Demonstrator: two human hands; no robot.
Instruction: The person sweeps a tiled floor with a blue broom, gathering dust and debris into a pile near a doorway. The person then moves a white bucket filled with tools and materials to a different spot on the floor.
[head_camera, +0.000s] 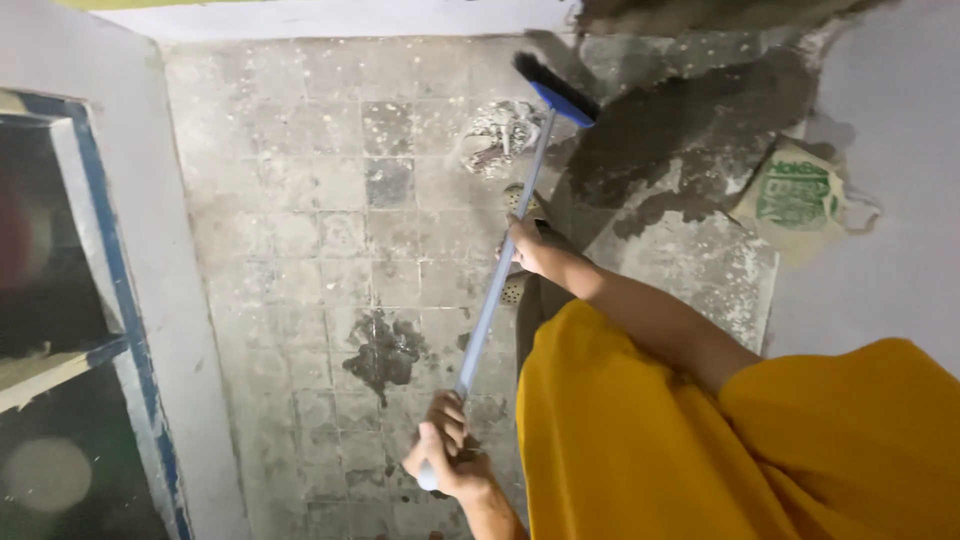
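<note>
The broom (500, 270) slanted from lower centre up to the upper middle of the frame, its blue head with dark bristles (556, 88) beside a pale heap of debris (498, 135) on the tiled floor (300, 200). The left hand (447, 450) was closed round the handle's lower end; the right hand (526, 250) gripped it midway. A dark stain (385, 352) lay lower centre, a printed sack (792, 198) at right.

Crumpled beige bag (797, 197) (green print on face) on floor against right wall; slumped, tilted.
</note>
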